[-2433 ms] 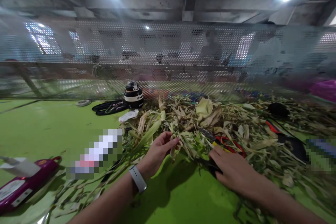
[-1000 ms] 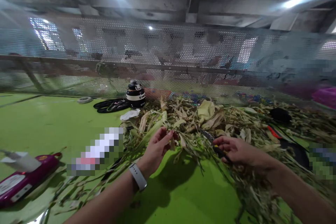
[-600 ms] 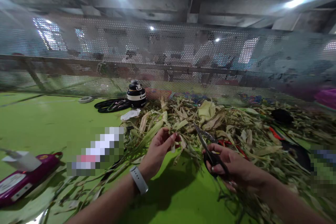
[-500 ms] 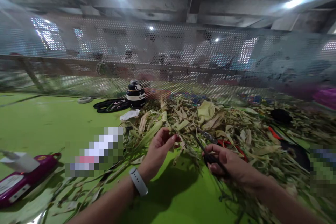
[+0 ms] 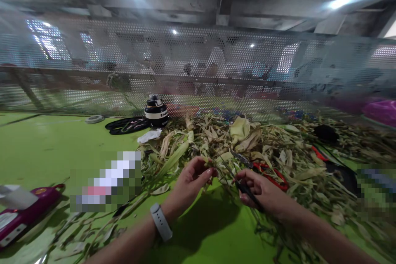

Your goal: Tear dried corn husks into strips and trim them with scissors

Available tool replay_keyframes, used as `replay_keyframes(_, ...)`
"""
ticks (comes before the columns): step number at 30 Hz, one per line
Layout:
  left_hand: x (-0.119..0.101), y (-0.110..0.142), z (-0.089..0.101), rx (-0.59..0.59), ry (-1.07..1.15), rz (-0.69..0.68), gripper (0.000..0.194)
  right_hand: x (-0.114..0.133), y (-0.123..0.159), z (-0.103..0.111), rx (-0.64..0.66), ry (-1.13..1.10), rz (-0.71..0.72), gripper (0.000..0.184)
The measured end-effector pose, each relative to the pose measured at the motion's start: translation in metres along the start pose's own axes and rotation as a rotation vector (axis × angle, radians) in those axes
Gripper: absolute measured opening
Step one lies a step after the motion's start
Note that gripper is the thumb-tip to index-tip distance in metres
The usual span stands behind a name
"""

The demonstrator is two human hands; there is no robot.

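My left hand (image 5: 193,177), with a pale watch band (image 5: 161,222) on the wrist, pinches a small bit of dried plant between thumb and fingers. My right hand (image 5: 256,189) is closed around a long, slim, dark pair of tweezers (image 5: 249,194), whose thin tips point up and left toward the left hand. Just behind the right hand lie red-handled scissors (image 5: 280,182), partly covered by leaves. A heap of dried leaves and stems (image 5: 213,134) spreads beyond both hands and down the right side. The fingertips hide most of the pinched piece.
The green tabletop (image 5: 198,235) shows between my forearms. A black bottle (image 5: 156,111) stands at the back beside a dark flat item (image 5: 126,126) and white tissue (image 5: 149,135). A purple power strip (image 5: 34,210) sits left. A perforated screen (image 5: 198,62) closes off the back.
The view has shifted slightly right. My left hand has come a little lower and nearer the tweezers. The right hand keeps hold of the tweezers, their tips still angled toward the left hand.
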State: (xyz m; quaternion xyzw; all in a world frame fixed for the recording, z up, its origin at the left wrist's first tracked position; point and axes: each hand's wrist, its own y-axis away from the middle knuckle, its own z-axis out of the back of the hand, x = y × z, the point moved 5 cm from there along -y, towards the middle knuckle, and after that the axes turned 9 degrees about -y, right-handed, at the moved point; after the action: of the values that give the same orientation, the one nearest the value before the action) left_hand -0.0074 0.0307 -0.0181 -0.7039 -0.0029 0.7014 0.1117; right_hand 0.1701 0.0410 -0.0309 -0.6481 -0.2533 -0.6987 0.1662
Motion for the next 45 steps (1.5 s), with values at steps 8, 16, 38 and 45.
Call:
replay_keyframes(8, 0.000, 0.002, -0.001, 0.026, -0.022, 0.007, 0.015, 0.004, 0.001, 0.001, 0.010, -0.031, 0.008, 0.044)
replay_keyframes(16, 0.000, 0.001, -0.001, 0.020, 0.000, 0.016, 0.017, 0.008, 0.002, -0.002, -0.024, -0.084, 0.009, 0.042)
replay_keyframes(38, 0.014, 0.006, -0.012, 0.081, 0.236, 0.155, 0.027, 0.011, 0.003, -0.003, -0.231, 0.088, 0.181, 0.048)
replay_keyframes(45, 0.021, 0.012, -0.017, -0.034, 0.356, 0.297, 0.024, 0.007, 0.006, -0.001, -0.327, 0.034, 0.192, 0.049)
